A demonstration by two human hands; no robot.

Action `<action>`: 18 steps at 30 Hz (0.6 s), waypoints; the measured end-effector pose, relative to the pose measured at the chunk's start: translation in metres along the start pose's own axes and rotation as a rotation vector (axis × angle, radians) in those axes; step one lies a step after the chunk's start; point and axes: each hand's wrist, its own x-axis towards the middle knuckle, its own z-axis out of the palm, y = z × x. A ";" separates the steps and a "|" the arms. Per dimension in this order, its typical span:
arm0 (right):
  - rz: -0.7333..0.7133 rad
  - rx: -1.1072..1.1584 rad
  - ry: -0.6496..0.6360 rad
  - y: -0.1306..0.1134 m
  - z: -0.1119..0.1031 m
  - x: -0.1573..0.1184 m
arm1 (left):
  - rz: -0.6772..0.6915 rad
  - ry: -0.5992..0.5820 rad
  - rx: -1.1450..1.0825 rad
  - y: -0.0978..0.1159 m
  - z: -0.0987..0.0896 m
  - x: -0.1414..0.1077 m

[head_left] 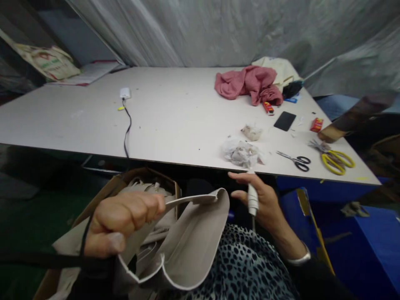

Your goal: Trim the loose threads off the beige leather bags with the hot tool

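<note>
Workpiece [203, 233], beige sheet, hangs below/R of L grip [123, 214], which is clenched on its edge; judged light, bendy, crease-prone, best held nr. fold; R grip [267, 202], thumb/index spread, holds taped tool [253, 201] at palm.

Grey, wrinkled sheeting [193, 33] hangs like a wall behind the pale bench [162, 121], running along its far edge and catching a soft, dull light. Below the bench's near edge, on the left, I see a dark green floor [18, 233]. Past its near right corner stand blue surfaces [375, 246], and the far left corner of the room falls into shadow.
</note>
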 end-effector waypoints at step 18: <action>0.225 0.053 -0.183 0.020 -0.012 -0.011 | 0.165 -0.323 -0.523 -0.016 0.092 0.019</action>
